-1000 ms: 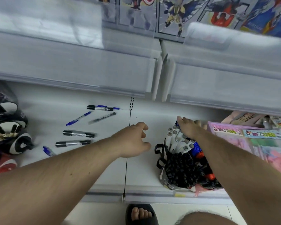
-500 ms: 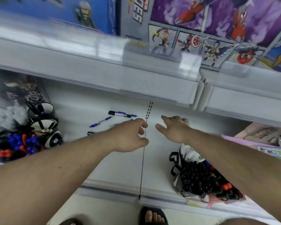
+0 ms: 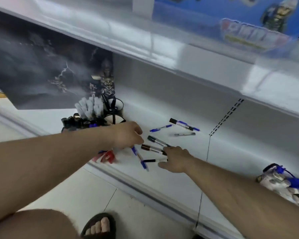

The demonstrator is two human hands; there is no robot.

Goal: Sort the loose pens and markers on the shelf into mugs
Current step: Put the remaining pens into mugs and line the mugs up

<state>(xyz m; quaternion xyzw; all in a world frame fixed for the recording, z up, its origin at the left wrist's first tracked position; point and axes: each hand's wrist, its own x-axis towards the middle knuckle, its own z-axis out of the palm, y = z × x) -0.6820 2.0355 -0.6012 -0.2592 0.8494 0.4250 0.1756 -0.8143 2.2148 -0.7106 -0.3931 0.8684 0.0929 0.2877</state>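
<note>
Three black-capped markers [image 3: 151, 148] lie fanned out on the white shelf [image 3: 162, 171], beside a blue pen [image 3: 139, 158]. My right hand [image 3: 177, 159] rests at their right ends, its fingertips touching two of them and its thumb under the lowest; nothing is lifted. My left hand [image 3: 128, 135] hovers just left of the markers, loosely curled and holding nothing. Farther back lie a blue pen [image 3: 160, 128], a black marker over another blue pen [image 3: 180, 123] and a grey pen [image 3: 184, 134]. Dark mugs [image 3: 114, 109] with pens stand at the left.
A patterned mug [image 3: 281, 181] full of blue pens stands at the right. A red-and-white object [image 3: 104, 157] lies under my left wrist. A dark poster [image 3: 41, 69] leans at the back left. An upper shelf [image 3: 162, 54] overhangs. My sandalled foot [image 3: 98, 226] is on the floor.
The view has swung left. My right hand left the right mug and came down onto the marker ends. My left hand moved to just beside the markers.
</note>
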